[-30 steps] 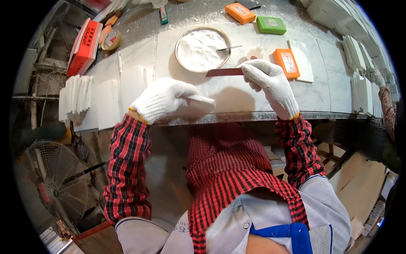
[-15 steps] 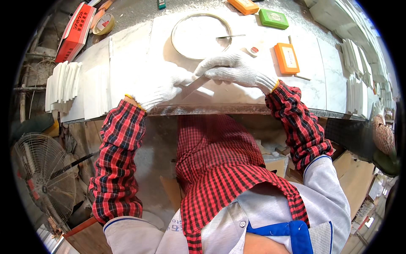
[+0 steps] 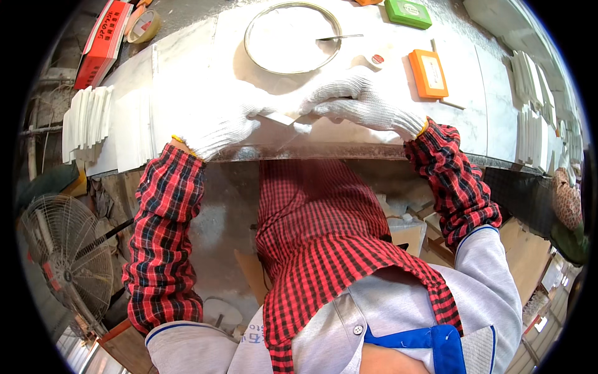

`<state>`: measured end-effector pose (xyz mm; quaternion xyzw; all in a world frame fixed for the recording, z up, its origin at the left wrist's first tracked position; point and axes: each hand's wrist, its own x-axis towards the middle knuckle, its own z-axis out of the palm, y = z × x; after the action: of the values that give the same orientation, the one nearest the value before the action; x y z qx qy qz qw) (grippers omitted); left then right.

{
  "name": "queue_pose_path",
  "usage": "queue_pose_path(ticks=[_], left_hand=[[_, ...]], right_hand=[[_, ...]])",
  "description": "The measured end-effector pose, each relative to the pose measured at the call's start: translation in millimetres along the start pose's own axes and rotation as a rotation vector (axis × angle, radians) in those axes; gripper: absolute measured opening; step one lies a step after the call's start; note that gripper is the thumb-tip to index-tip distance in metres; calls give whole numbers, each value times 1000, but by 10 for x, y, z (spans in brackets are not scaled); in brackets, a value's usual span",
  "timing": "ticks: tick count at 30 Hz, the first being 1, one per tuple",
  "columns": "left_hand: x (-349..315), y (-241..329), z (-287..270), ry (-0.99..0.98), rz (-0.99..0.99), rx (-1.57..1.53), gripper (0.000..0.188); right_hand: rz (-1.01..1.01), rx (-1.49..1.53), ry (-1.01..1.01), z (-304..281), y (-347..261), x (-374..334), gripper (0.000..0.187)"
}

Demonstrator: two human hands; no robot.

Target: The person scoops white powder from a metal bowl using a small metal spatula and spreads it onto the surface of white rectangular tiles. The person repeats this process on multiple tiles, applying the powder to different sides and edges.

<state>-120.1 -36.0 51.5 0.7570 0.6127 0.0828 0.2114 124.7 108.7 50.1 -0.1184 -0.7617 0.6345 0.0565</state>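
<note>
Both my hands wear white knit gloves and meet over the near part of the worktop. My left hand (image 3: 232, 118) is closed on a thin flat white piece (image 3: 278, 117) that sticks out towards my right fingers. The fingers of my right hand (image 3: 358, 103) are pinched together at the piece's far end; a small dark edge shows at their tips, but I cannot make out what it is. Just beyond my hands stands a round shallow dish (image 3: 247, 47) with white contents and a thin metal-looking stick (image 3: 342, 37) across its rim.
Right of the dish are a small round tub with a red label (image 3: 376, 60), an orange box (image 3: 428, 73) and a green box (image 3: 408, 14). White slabs (image 3: 87, 121) stand stacked at left, more (image 3: 532, 134) at right. A fan (image 3: 67, 268) stands below left.
The flat piece between my hands has turned: a long greyish strip showed before, now a shorter bright white face. My hands have spread slightly apart. The view has shifted a little.
</note>
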Motion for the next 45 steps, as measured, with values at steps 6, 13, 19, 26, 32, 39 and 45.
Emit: queue_pose_path(ticks=[6, 13, 19, 26, 32, 39, 45], left_hand=[[-12, 5, 40, -1, -54, 8, 35], [10, 56, -26, -7, -22, 106, 36], [0, -44, 67, 80, 45, 34, 33], [-11, -65, 64, 54, 26, 64, 35], [20, 149, 61, 33, -191, -213, 30], [-146, 662, 324, 257, -306, -264, 35], [-14, 926, 236, 216, -275, -84, 28]], right_hand=[[306, 162, 183, -235, 110, -472, 23], [254, 300, 278, -98, 156, -469, 28], [22, 124, 137, 148, 119, -38, 23], [175, -114, 52, -285, 280, -637, 24], [330, 514, 650, 1, 253, -1391, 35], [54, 1277, 850, 871, 267, -759, 41], [153, 1436, 887, 1051, 328, -399, 39]])
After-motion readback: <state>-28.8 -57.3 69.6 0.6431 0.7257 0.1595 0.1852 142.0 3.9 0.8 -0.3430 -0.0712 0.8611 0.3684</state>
